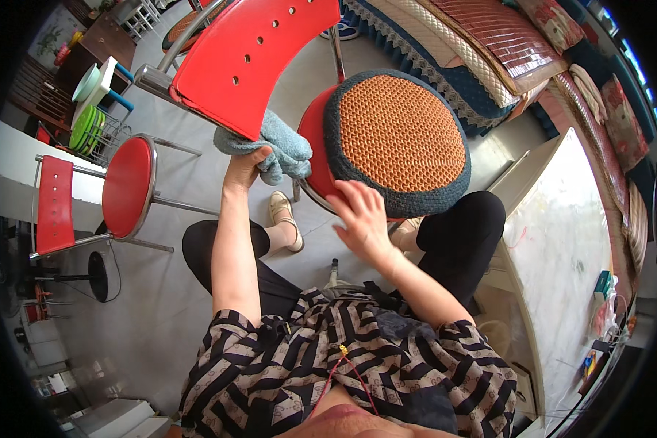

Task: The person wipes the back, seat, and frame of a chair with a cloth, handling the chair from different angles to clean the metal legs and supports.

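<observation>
In front of me stands a metal-framed chair with a red backrest (252, 60) pierced by a row of holes. A knitted seat cushion (402, 137), orange in the middle with a dark grey rim, lies on its red seat (313, 123). My left hand (246, 167) grips a light blue terry cloth (286, 148) at the lower edge of the backrest, and part of the cloth is hidden behind it. Over the near edge of the seat and cushion is my right hand (361, 219), fingers apart and holding nothing; whether it touches them I cannot tell.
Another red chair (128, 189) stands at the left, near a floor fan (99, 276). A marble-topped table (561, 263) is close on my right. Beyond it runs a sofa with woven mats (503, 41). A wire rack (109, 139) holds green round items at the back left.
</observation>
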A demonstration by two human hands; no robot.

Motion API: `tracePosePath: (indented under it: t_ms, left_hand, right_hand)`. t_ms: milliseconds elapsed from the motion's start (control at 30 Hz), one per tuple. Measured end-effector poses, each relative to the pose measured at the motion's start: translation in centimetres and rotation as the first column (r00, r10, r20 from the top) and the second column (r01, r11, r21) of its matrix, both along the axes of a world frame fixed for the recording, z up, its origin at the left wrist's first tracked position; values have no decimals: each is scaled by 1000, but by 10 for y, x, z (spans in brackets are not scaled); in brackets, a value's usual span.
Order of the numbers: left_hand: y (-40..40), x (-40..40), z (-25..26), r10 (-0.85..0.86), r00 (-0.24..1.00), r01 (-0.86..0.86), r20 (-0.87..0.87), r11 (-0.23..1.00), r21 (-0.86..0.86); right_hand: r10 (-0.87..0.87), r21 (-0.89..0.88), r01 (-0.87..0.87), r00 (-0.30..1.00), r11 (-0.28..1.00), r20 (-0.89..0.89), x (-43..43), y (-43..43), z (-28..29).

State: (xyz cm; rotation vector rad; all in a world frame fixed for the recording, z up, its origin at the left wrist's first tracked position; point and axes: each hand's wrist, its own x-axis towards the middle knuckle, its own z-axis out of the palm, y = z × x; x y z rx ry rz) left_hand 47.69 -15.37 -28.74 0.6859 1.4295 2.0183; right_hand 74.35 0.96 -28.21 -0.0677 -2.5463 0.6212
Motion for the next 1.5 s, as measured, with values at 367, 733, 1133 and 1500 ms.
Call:
tracePosePath:
  t_ms: [367, 733, 1133, 1500]
  left_hand:
    - [11, 34, -20, 66, 997, -72, 51, 991, 111]
    - [55, 150, 22, 129, 986, -128, 109, 992, -23]
    - [195, 181, -29, -1, 996, 9, -92, 996, 84]
    - [193, 184, -23, 75, 886, -112, -458, 992, -54]
  right_hand:
    - [-257, 544, 171, 963, 822, 85, 11, 29, -55]
    - [-53, 697, -57, 989, 714, 136, -11, 160, -41]
    - [-154, -684, -97, 943, 723, -297, -4, 233, 167]
    - [-175, 591, 350, 927, 727, -332, -2, 76, 240]
